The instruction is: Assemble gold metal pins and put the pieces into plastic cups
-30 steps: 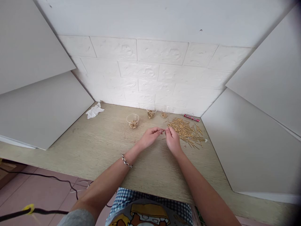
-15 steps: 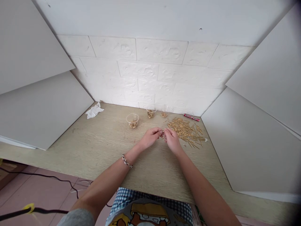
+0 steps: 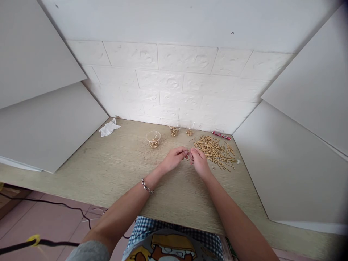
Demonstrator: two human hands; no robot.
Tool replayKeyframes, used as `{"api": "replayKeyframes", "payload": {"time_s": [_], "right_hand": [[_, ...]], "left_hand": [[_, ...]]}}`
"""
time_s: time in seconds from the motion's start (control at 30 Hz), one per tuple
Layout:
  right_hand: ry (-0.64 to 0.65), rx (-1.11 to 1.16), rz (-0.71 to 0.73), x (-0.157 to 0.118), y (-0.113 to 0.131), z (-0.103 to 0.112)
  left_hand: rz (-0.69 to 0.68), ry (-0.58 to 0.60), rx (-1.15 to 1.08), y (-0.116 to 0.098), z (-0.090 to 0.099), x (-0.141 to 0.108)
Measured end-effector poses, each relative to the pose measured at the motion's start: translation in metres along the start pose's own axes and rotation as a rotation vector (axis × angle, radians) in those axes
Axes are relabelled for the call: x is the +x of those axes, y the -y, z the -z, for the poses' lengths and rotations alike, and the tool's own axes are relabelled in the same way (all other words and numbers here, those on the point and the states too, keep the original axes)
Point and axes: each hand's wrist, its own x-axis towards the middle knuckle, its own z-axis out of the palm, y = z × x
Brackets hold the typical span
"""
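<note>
Well, a small brass pin (image 3: 188,152) is pinched where the two hands meet, above the table, though it is too small to show much detail. The left hand (image 3: 173,159) is nearly closed, its fingertips drawn together on the pin's near side. The right hand (image 3: 199,162) is curled the same way from the other side, and its fingertips almost touch those of the left. Just beside the right hand lies a loose pile of pins (image 3: 213,152), scattered at all angles. A few strays lie near its edge.

Toward the wall stand a clear cup (image 3: 153,139) and a second cup (image 3: 174,129), both holding some pins. Between the second cup and the pile sits a small heap of pins (image 3: 189,133). Past the pile, against the wall, lies a red tube (image 3: 221,135).

Farther left on the table (image 3: 122,174) is a crumpled tissue (image 3: 109,128). A chain bracelet (image 3: 146,186) circles the left wrist. Behind everything rises a white brick-pattern wall (image 3: 185,79), with white panels (image 3: 290,163) angled on either side. Below the table edge show a checked cloth (image 3: 174,227) and a pink tile floor (image 3: 40,221).
</note>
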Motion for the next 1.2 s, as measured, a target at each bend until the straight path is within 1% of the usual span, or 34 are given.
{"api": "replayKeyframes", "payload": {"time_s": [0.23,0.37,0.6,0.73,1.03,1.2], "right_hand": [[0.013,0.016,0.001,0.0003,-0.0006,0.0009],[0.019,0.000,0.009,0.0008,-0.0021,0.0020],[0.015,-0.152,0.055,0.0018,-0.0052,0.0045],[0.030,-0.202,0.063,0.0024,-0.0063,0.0053],[0.017,-0.338,0.106,0.0015,-0.0034,0.0060],[-0.005,-0.321,0.093,0.0012,-0.0049,0.0051]], "left_hand": [[-0.008,0.000,0.043,-0.0018,0.0001,-0.0006],[-0.037,0.011,0.137,-0.0045,0.0020,-0.0020],[-0.082,-0.023,0.388,-0.0013,0.0054,-0.0018],[-0.118,-0.031,0.433,0.0003,0.0058,-0.0020],[-0.178,-0.062,0.509,0.0021,0.0040,-0.0035],[-0.244,-0.084,0.599,0.0050,0.0026,-0.0036]]}}
